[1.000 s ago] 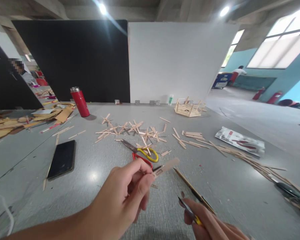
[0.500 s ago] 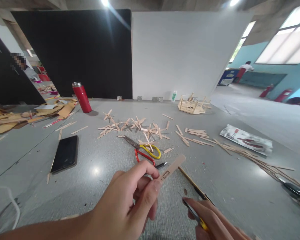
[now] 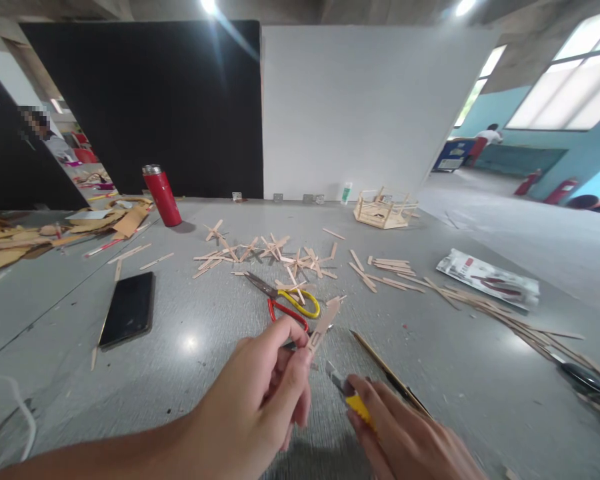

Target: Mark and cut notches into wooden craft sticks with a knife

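My left hand pinches the near end of a flat wooden craft stick that bears a small pencilled rectangle; the stick points up and away. My right hand is closed round a yellow utility knife, its blade tip just below and right of the stick. Red and yellow handled scissors lie on the grey table just beyond the stick. A black pen is partly hidden behind my left fingers.
Several loose and crossed craft sticks litter the table's middle. A stick-built basket stands at the back, a red flask back left, a black phone left, a printed packet right. A ruler lies by my right hand.
My right hand has moved up and left with the knife, closer to the stick. My left hand has tilted the stick more upright.
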`<act>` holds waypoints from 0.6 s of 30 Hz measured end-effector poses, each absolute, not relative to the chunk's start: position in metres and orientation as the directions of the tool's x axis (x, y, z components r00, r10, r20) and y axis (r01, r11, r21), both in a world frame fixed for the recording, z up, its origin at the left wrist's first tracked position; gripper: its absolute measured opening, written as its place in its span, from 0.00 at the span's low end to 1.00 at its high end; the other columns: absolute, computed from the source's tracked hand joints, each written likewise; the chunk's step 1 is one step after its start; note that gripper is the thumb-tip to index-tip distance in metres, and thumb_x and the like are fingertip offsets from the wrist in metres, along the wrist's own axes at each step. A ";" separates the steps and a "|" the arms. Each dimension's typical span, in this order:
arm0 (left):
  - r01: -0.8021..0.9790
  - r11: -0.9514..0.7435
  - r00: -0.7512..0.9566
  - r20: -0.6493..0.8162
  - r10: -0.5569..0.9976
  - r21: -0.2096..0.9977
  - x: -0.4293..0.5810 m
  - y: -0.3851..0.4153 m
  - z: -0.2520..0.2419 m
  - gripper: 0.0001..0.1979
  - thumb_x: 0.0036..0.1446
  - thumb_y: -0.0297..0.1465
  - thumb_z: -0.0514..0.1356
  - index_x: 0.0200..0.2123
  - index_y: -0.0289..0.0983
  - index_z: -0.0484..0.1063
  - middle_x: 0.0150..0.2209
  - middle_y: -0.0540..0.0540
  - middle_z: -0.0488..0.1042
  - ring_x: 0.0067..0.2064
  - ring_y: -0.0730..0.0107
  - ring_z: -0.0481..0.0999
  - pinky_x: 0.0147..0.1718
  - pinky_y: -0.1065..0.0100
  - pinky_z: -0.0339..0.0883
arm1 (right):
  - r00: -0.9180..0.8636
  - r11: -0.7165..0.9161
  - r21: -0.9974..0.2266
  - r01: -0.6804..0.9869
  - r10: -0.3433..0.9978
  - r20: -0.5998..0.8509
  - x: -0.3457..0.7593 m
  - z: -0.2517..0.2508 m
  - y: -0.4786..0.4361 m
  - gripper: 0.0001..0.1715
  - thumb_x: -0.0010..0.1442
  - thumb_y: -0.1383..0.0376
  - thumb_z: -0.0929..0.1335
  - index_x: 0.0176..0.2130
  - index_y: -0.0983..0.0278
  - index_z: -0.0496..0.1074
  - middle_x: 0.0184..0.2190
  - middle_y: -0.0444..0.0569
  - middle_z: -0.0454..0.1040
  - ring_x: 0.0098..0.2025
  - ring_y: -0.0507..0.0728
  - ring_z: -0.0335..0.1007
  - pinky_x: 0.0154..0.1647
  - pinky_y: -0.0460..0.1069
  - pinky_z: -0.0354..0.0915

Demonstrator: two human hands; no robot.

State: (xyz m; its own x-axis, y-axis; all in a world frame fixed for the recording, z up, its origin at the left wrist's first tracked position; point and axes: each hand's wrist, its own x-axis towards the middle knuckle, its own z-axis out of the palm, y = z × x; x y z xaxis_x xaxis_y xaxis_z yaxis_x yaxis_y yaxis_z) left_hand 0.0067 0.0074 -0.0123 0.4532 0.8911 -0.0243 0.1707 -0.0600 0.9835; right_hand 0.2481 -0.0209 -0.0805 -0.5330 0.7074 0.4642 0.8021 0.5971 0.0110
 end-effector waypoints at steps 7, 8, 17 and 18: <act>0.250 0.189 0.534 -0.298 0.792 0.950 0.012 0.024 -0.044 0.09 0.74 0.38 0.50 0.40 0.40 0.60 0.29 0.54 0.73 0.23 0.79 0.70 0.18 0.79 0.55 | -0.503 0.542 0.006 0.840 0.775 0.382 0.248 -0.093 -0.011 0.20 0.77 0.66 0.57 0.46 0.64 0.76 0.35 0.52 0.79 0.31 0.59 0.82 0.27 0.51 0.77; 0.210 0.205 0.532 -0.288 0.797 0.956 0.014 0.026 -0.050 0.09 0.73 0.37 0.51 0.40 0.40 0.60 0.29 0.54 0.72 0.22 0.79 0.70 0.17 0.80 0.54 | -0.495 0.535 0.003 0.845 0.779 0.384 0.250 -0.093 -0.008 0.18 0.77 0.65 0.58 0.45 0.64 0.76 0.34 0.51 0.78 0.32 0.59 0.82 0.28 0.51 0.77; -0.048 0.199 0.464 -0.155 0.872 0.979 0.028 0.024 -0.092 0.17 0.70 0.47 0.56 0.41 0.41 0.57 0.33 0.53 0.71 0.23 0.76 0.74 0.15 0.77 0.66 | -0.351 0.358 0.012 0.934 0.909 0.225 0.288 -0.077 0.018 0.15 0.68 0.72 0.60 0.32 0.62 0.70 0.31 0.53 0.73 0.31 0.59 0.76 0.28 0.50 0.70; -0.064 0.193 0.456 -0.143 0.879 0.979 0.028 0.023 -0.095 0.17 0.70 0.48 0.56 0.42 0.41 0.59 0.33 0.52 0.71 0.24 0.76 0.74 0.16 0.77 0.67 | -0.365 0.373 0.002 0.928 0.907 0.211 0.291 -0.076 0.017 0.15 0.68 0.71 0.60 0.32 0.61 0.70 0.31 0.53 0.73 0.30 0.59 0.76 0.27 0.50 0.70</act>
State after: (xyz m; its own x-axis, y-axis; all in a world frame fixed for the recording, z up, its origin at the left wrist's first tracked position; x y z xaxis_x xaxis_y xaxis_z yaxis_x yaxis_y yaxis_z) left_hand 0.0283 0.0232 -0.0950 0.4558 0.8785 -0.1430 -0.0640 0.1925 0.9792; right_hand 0.2909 0.0171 -0.0764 -0.3653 0.9066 0.2112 0.9277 0.3733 0.0019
